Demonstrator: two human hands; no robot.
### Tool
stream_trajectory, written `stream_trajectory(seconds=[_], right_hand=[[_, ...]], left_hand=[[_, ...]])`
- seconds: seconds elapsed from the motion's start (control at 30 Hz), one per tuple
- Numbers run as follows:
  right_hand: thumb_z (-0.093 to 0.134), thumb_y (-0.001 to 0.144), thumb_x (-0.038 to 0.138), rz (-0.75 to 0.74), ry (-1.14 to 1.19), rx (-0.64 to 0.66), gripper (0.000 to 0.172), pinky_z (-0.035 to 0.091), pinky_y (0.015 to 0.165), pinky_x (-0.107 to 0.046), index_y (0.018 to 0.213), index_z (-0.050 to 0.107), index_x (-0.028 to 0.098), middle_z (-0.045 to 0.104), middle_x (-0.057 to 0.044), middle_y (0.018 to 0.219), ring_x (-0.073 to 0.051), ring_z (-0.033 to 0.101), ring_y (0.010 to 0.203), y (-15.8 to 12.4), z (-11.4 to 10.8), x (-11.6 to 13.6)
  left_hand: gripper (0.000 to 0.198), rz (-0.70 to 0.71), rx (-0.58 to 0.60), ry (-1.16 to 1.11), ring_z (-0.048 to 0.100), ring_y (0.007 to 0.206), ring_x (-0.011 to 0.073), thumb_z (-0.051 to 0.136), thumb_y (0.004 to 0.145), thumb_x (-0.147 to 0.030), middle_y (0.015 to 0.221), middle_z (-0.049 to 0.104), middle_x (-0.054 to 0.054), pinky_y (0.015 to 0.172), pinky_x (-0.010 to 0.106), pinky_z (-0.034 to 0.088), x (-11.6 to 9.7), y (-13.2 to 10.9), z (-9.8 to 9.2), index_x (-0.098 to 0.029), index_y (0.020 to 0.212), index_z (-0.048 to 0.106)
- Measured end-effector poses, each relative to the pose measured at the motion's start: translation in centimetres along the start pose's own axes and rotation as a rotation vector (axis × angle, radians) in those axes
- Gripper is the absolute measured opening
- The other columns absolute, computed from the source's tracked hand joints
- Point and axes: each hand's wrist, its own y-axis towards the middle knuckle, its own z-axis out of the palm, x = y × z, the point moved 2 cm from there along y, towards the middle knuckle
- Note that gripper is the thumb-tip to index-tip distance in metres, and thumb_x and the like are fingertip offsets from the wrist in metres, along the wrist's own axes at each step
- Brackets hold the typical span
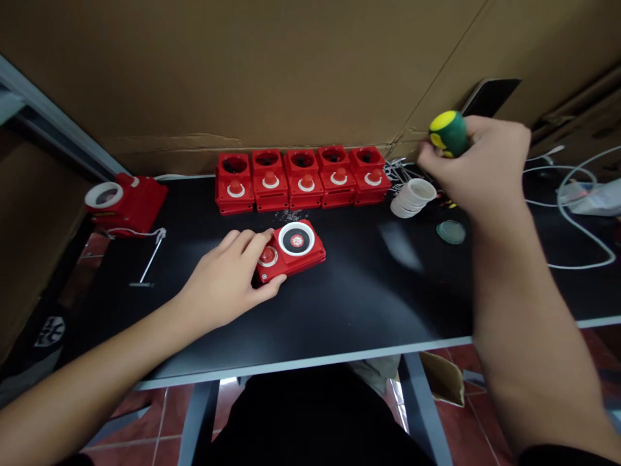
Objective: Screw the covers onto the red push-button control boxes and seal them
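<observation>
From the head view, my left hand (pixel 228 281) lies on the black table (pixel 363 304), fingers loosely curled around the near-left end of a red switch box (pixel 294 249), thumb along its front edge and fingertips beside its red button. The box sits flat, just in front of a row of five like red boxes (pixel 303 178) standing along the cardboard wall. My right hand (pixel 478 171) is raised above the table's right side, closed tight around a green and yellow tool handle (pixel 449 133); I cannot make out its tip. Beneath it sit a stack of white rings (pixel 412 197) and a pale green disc (pixel 451 232).
</observation>
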Motion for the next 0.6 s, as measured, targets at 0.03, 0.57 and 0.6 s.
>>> stream_trajectory(seconds=[0.03,0.57,0.6], right_hand=[[0.094,0.085,0.026,0.023,-0.014,-0.002,0.038,0.029,0.055,-0.040,0.064,0.062,0.027,0.049,0.002,0.052,-0.012,0.044,0.054,0.6,0.1,-1.2],[0.054,0.110,0.054,-0.044,-0.047,0.106,0.035,0.051,0.090,-0.060,0.113,0.079,0.030,0.081,-0.016,0.108,-0.043,0.071,0.098,-1.7,-1.2,2.8],[0.059,0.107,0.049,-0.090,-0.019,0.134,0.030,0.052,0.089,-0.057,0.110,0.079,0.028,0.081,-0.016,0.106,-0.041,0.071,0.095,-2.0,-1.1,3.6]], left_hand=[[0.070,-0.002,0.002,-0.003,0.069,0.124,0.0401,0.064,0.106,-0.055,0.133,0.075,0.018,0.104,0.054,0.064,0.0,0.0,0.0,-0.012,0.161,0.055],[0.065,-0.013,-0.045,-0.066,0.073,0.127,0.0395,0.071,0.102,-0.053,0.141,0.069,0.017,0.104,0.054,0.067,0.2,-0.1,-0.1,-0.017,0.154,0.057],[0.066,-0.012,-0.048,-0.074,0.073,0.127,0.0396,0.071,0.102,-0.053,0.142,0.069,0.017,0.105,0.054,0.067,0.3,-0.1,-0.1,-0.017,0.154,0.056]])
